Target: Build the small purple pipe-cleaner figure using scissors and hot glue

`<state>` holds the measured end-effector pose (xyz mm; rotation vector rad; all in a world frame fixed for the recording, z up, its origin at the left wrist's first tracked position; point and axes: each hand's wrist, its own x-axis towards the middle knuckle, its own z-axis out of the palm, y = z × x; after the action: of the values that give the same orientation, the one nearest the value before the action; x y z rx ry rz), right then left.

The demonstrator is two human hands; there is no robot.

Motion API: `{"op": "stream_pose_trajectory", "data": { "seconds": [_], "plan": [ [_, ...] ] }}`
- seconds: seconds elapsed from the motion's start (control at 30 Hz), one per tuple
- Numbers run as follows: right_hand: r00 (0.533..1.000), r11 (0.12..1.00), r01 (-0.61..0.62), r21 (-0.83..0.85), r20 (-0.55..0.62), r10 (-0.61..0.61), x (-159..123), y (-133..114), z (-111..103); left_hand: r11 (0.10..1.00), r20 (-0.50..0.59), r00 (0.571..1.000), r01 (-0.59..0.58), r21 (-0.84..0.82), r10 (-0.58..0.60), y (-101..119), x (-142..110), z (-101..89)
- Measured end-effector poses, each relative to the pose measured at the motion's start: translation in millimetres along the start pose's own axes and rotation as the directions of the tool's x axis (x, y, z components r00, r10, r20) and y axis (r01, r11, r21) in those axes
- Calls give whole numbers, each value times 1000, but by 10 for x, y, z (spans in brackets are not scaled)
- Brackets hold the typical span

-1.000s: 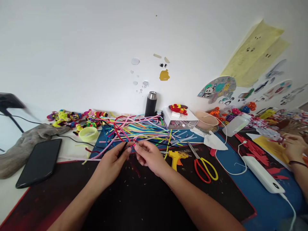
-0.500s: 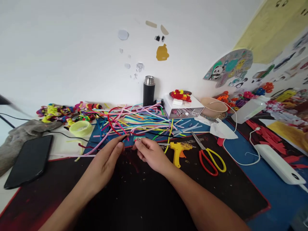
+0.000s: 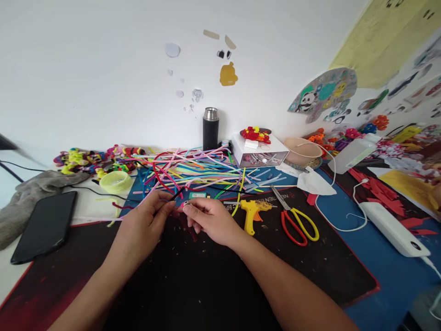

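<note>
The left hand (image 3: 146,218) and the right hand (image 3: 208,220) are working near each other above a smooth black mat with a red edge (image 3: 200,285), which is covering part of the blue counter (image 3: 389,276). The step in hand seems to be the fine handling of small parts. The fingers of the left hand are pinching a thin, black, fuzzy stem (image 3: 178,193), and its end is pointing up toward a loose pile of many-coloured fuzzy stems (image 3: 203,172). The fingers of the right hand are pressing together on a small pink and silvery piece (image 3: 185,203). Only a little of it is showing at the thumb tip, so I cannot tell its full shape, nor whether it is joining the black stem. In my judgement, the next move is calling for a steady pinch and small, exact turns of the fingertips.

The stems in the pile are looking soft and furry, some lying straight and others curving. To the right of the hands, a yellow plastic glue gun (image 3: 253,212) is resting on the mat, and just beside it scissors with metal blades and red and yellow looped handles (image 3: 292,228) are lying.
</note>
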<state>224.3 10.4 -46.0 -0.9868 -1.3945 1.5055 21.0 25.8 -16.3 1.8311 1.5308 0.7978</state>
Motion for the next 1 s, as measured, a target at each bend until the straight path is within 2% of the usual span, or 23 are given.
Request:
{"op": "stream_pose_trajectory", "data": {
  "seconds": [0.17,0.37,0.47,0.67,0.83,1.0],
  "plan": [
    [999,1000,23,-2,-30,-23,3,4,7,998,-44,999,-18,54,20,-5,-3,-41],
    [996,998,-37,47,-83,41,11,42,16,999,-89,995,-37,20,39,22,-2,-70],
    [995,997,-56,50,-81,60,-3,33,17,999,-54,998,-24,25,25,33,-8,-74],
    [991,998,-36,-58,-129,28,-14,52,8,1000,-5,1000,6,-4,-6,17,-7,-50],
    [991,995,-41,-91,-132,29,-3,81,19,987,86,996,35,-160,-21,73,-9,-69],
    [987,984,-37,-176,-158,9,-8,96,38,927,225,969,174,-332,-101,155,-1,-93]
  ]
}}
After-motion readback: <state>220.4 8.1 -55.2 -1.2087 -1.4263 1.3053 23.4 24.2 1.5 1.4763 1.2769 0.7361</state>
